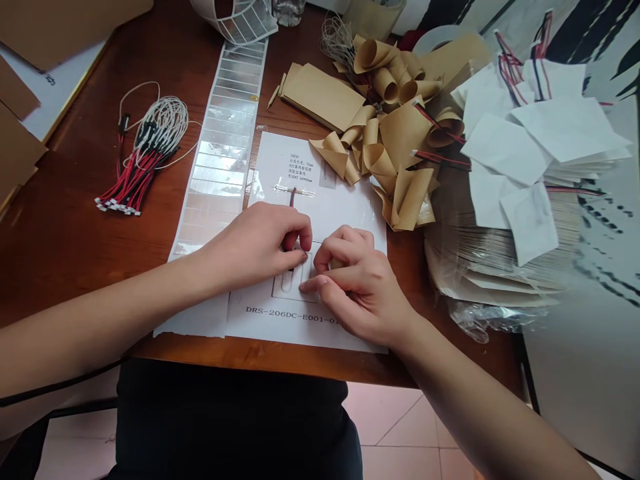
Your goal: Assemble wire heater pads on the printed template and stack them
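Left hand (255, 243): narrow pinch on red-black wire lead (293, 198). Right hand (357, 283): curled narrow, fingertips (310, 285) on printed template sheet (280, 327), hold unclear.

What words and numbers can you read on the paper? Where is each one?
"DRS-206DC-E001-07" is printed along the bottom of the white paper sheet; anything after it is hidden.
"206DC" is near the top of the same sheet.
The small lines under "206DC" are too small and blurred to read.
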### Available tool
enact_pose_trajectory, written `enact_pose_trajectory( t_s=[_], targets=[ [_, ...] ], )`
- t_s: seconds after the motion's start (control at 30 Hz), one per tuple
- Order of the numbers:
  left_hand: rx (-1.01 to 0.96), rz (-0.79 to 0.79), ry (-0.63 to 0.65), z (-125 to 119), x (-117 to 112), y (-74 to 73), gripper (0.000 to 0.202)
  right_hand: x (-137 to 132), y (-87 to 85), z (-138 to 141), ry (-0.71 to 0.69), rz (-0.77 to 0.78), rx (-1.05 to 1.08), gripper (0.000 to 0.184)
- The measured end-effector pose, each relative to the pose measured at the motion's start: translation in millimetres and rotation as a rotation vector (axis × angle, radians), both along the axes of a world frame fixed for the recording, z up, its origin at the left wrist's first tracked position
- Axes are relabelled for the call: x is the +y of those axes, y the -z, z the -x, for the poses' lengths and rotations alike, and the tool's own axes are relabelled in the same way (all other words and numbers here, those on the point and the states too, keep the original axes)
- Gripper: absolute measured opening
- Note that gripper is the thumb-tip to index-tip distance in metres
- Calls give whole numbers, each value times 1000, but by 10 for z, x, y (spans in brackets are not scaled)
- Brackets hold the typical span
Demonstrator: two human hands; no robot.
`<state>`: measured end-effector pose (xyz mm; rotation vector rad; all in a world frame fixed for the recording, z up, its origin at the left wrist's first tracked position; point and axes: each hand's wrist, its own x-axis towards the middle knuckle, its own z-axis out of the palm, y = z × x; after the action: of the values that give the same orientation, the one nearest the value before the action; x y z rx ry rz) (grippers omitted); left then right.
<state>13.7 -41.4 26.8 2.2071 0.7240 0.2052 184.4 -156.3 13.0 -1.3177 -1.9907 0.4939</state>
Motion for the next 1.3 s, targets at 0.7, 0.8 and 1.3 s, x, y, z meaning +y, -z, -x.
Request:
enact_pose_trajectory(
  t_s=[0.7, 0.8, 1.3],
  targets=[
    [-9, 132, 23, 27, 58, -54, 9, 0, 31, 14, 152, -69, -132, 47],
    [-83, 199, -8, 57, 103, -112, 6, 2, 40, 18, 160, -28, -125, 47],
    [189, -184, -499, 871, 233, -684, 43, 60, 44, -29, 274, -134, -9, 41]
  ],
)
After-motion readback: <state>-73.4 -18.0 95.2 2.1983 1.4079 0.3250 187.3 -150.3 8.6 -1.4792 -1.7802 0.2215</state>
